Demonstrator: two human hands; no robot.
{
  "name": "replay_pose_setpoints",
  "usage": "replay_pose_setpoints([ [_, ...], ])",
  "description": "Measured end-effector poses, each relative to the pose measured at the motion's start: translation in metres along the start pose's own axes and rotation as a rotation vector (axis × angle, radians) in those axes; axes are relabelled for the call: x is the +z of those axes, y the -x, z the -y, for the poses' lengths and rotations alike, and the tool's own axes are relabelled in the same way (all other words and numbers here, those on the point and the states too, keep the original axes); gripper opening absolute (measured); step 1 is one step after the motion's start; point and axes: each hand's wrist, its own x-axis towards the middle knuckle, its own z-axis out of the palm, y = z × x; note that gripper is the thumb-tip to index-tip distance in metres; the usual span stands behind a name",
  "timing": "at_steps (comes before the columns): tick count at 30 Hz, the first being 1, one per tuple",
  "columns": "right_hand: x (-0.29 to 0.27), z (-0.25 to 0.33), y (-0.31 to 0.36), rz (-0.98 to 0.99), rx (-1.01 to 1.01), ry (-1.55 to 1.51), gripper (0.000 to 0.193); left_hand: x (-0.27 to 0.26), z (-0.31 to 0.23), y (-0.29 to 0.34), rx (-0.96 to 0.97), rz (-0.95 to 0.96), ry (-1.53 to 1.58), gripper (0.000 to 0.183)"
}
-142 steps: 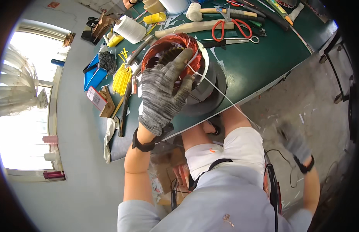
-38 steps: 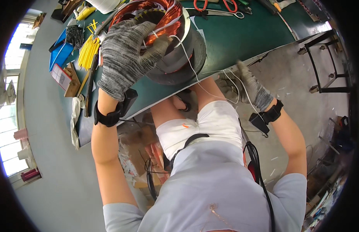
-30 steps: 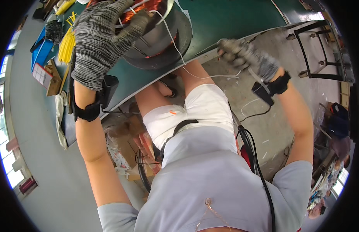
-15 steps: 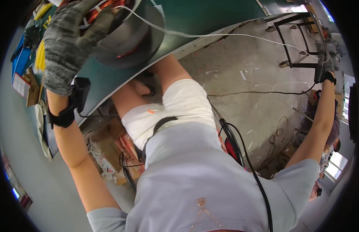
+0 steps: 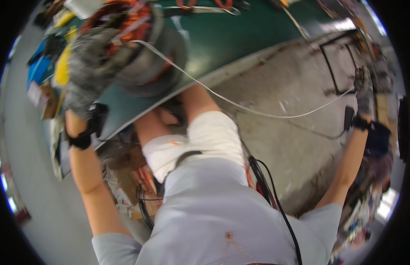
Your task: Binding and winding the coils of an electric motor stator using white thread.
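My left hand [image 5: 97, 62], in a grey knit glove, rests on top of a round grey motor stator [image 5: 156, 57] with copper windings [image 5: 125, 22], which sits near the front edge of a green table [image 5: 240, 39]. A white cord [image 5: 240, 104] runs from the windings, sagging across the gap, to my right hand [image 5: 363, 88]. That gloved hand is stretched far out to the right at arm's length, closed on the cord's end.
Red-handled scissors [image 5: 205, 4] lie at the table's back edge. Yellow and blue items [image 5: 50, 66] are piled at the table's left end. A black metal frame [image 5: 342, 57] stands on the concrete floor [image 5: 280, 145] to the right. Boxes [image 5: 130, 185] sit under the table.
My right hand has pulled the white cord out from near the table edge to far right at full arm's reach. My left hand has stayed on the stator.
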Motion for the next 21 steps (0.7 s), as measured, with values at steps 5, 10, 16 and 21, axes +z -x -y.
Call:
replay_pose_setpoints([
  [5, 0.370, 0.002, 0.042, -0.005, -0.203, 0.201, 0.029, 0.015, -0.023, -0.014, 0.104, -0.072, -0.024, 0.039],
  [10, 0.512, -0.003, 0.040, 0.436, -0.184, -0.024, 0.021, 0.008, -0.021, -0.009, 0.052, -0.034, -0.015, 0.041],
  [16, 0.551, -0.031, 0.030, 0.350, -0.588, 0.208, 0.015, 0.004, -0.024, -0.016, -0.049, 0.055, -0.022, 0.041],
  [21, 0.564, -0.047, 0.020, 0.187, -0.648, 0.304, 0.012, 0.002, -0.024, -0.023, -0.174, 0.110, 0.183, 0.043],
])
